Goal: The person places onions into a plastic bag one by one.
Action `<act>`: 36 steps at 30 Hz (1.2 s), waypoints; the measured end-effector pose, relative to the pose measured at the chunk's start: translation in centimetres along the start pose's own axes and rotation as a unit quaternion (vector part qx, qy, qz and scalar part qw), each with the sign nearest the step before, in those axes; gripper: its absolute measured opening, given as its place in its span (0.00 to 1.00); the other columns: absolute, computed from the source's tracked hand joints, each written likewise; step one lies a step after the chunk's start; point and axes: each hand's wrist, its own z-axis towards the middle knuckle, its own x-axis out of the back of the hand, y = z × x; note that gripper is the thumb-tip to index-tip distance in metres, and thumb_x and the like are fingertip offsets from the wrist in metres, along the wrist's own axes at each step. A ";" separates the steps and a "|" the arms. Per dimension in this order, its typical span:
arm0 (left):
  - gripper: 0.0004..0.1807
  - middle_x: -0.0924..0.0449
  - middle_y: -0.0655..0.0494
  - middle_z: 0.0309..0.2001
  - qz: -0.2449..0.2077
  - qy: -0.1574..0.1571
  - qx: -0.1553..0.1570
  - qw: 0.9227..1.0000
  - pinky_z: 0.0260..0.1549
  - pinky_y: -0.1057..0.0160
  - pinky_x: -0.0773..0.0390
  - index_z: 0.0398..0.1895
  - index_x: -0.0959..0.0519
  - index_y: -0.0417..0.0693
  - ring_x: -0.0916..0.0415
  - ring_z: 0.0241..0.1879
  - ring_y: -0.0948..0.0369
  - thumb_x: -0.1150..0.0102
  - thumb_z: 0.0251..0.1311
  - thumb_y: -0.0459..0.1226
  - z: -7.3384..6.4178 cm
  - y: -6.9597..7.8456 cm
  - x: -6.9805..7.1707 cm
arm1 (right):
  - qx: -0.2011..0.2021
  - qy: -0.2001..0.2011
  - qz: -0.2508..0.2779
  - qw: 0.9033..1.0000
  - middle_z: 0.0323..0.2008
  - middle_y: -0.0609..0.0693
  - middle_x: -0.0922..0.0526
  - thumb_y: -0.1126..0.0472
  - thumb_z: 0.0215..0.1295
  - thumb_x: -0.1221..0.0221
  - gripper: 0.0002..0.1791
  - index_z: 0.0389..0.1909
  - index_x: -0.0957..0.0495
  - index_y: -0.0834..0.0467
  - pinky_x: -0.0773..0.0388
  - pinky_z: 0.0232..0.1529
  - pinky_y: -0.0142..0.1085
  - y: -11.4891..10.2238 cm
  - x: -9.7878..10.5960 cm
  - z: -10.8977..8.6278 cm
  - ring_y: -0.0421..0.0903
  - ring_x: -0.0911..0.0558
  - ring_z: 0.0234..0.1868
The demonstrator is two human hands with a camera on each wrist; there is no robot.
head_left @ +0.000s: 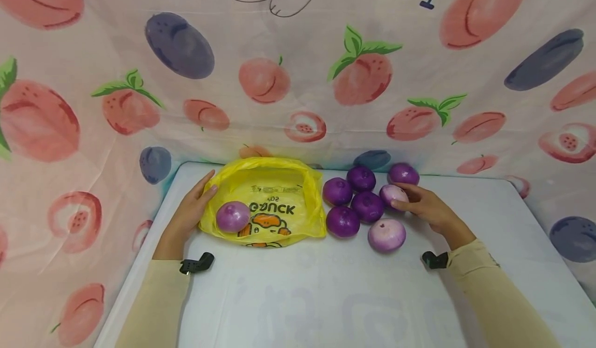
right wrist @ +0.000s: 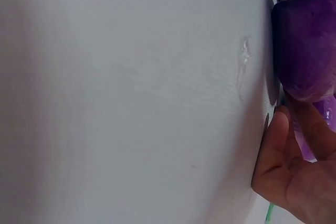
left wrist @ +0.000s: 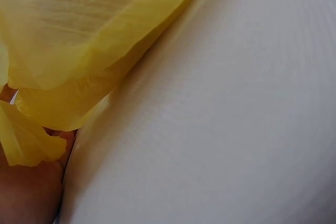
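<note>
A yellow plastic bag [head_left: 304, 224] with a printed duck lies on the table, its mouth spread wide. One light purple onion [head_left: 233, 216] sits inside at the bag's left. My left hand [head_left: 188, 211] grips the bag's left rim; in the left wrist view yellow film [left wrist: 63, 98] partly covers that hand [left wrist: 29, 192]. Right of the bag, my right hand [head_left: 430, 208] holds a pale purple onion [head_left: 392, 196] between thumb and fingers. Several dark purple onions [head_left: 368, 207] cluster beside it. Another pale onion [head_left: 387, 235] lies in front, and a purple onion [head_left: 403, 174] behind.
The white table [head_left: 302, 291] ends at the back and left against a fruit-printed cloth [head_left: 298, 38]. A black wrist camera [head_left: 197, 263] is strapped to the left wrist, another black camera [head_left: 435, 259] to the right.
</note>
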 end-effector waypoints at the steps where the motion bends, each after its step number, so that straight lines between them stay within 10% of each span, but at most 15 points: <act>1: 0.39 0.59 0.59 0.84 -0.002 0.000 -0.001 1.000 0.79 0.37 0.58 0.81 0.51 0.79 0.65 0.83 0.50 0.51 0.70 0.65 0.0 -0.1 0.0 | 0.002 0.000 0.000 1.000 0.72 0.66 0.32 0.51 0.70 0.35 0.42 0.79 0.41 0.56 0.26 0.54 0.38 0.0 0.0 0.1 0.56 0.30 0.66; 9: 0.38 0.59 0.60 0.84 -0.001 -0.001 0.001 1.000 0.79 0.38 0.58 0.81 0.51 0.80 0.65 0.84 0.50 0.52 0.70 0.65 0.0 -0.1 0.1 | 0.007 0.005 -0.006 1.000 0.73 0.65 0.32 0.50 0.69 0.34 0.42 0.79 0.40 0.55 0.26 0.52 0.31 0.2 0.0 0.1 0.54 0.29 0.66; 23: 0.38 0.59 0.60 0.84 0.005 -0.001 0.002 1.000 0.79 0.37 0.57 0.81 0.52 0.80 0.64 0.83 0.50 0.53 0.72 0.64 -0.3 0.4 -0.1 | 0.025 0.026 0.026 0.999 0.74 0.64 0.36 0.53 0.70 0.34 0.39 0.78 0.38 0.56 0.28 0.63 0.55 0.5 -0.3 -0.4 0.67 0.31 0.69; 36: 0.38 0.59 0.60 0.84 -0.004 -0.002 -0.001 1.000 0.79 0.38 0.58 0.82 0.52 0.77 0.65 0.83 0.50 0.52 0.72 0.63 -0.3 0.3 -0.1 | 0.046 0.068 -0.027 0.996 0.74 0.60 0.33 0.48 0.67 0.33 0.40 0.77 0.36 0.50 0.25 0.60 0.52 -3.2 -1.1 -1.5 0.62 0.27 0.66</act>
